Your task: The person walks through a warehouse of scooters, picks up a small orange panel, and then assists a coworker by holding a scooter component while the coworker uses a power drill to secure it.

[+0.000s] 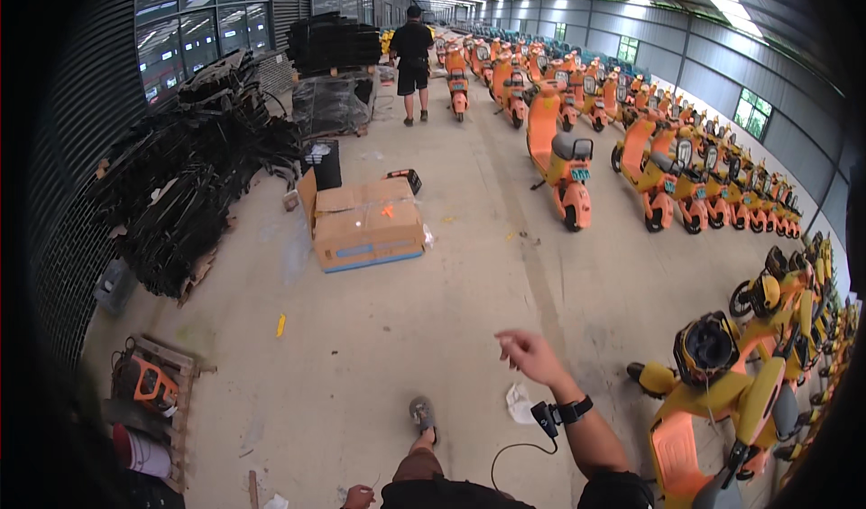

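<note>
1. Right hand raised in mid-air over the concrete floor, fingers loosely curled, tips close together, nothing visibly pinched; whether it pinches anything small, cannot tell.
2. Black strap with a small black device on the right wrist, thin cable hanging from it toward the body.
3. Left hand barely in view at the near edge, low by the knee; spread or closed, cannot tell.
4. One shoe forward on the floor, near centre.
5. Crumpled white scrap on the floor just below the right hand, nearest thing to it.
6. Orange-yellow scooter near right, close to the right forearm, black headlamp ring facing the camera.
7. Rows of orange scooters along the right side, running far into the hall.
8. Cardboard box on the floor, centre left, well apart from both hands.
9. Heap of black parts along the left wall.
10. Wooden pallet near left, with an orange tool on it.
11. Small yellow item on the floor between pallet and box.
12. Person in black standing far off, back turned.
</note>
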Motion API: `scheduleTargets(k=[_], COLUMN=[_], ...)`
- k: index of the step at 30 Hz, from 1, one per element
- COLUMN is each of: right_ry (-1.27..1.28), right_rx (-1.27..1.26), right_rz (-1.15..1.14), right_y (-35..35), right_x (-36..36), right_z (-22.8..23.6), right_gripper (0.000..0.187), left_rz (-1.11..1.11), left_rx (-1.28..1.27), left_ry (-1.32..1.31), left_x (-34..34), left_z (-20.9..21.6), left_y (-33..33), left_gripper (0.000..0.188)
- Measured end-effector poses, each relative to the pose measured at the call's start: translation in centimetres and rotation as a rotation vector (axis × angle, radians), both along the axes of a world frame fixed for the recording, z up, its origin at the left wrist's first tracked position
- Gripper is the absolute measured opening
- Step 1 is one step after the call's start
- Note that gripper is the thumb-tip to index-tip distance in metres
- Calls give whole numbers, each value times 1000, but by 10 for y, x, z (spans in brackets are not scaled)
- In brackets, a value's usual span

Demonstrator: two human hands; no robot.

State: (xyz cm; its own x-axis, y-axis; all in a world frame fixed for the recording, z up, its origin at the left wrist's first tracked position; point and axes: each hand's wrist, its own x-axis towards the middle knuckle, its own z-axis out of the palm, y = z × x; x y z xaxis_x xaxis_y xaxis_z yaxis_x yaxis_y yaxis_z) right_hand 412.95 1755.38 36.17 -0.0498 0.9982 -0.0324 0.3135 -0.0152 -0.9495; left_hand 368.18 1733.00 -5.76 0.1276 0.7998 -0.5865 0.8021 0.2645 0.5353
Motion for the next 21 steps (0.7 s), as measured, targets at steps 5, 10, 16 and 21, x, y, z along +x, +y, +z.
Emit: scheduleTargets(k=[5,10,16,21], right_ry=[-610,-314,86,199], right_rx=[-372,-1112,-1217,-1208], right_rz=[-91,-391,-683,-675], right_y=[24,-91,-37,90], right_x=[120,183,149,174], right_z=[-278,-407,-394,-408], right_gripper=[32,28,26,24], left_rz=[59,-57,66,128], left_rx=[-345,-350,-320,-48], left_ry=[24,59,80,141], left_x=[22,33,80,130], left_z=[7,34,67,53], left_y=[168,321,520,640], left_gripper=[14,15,16,19])
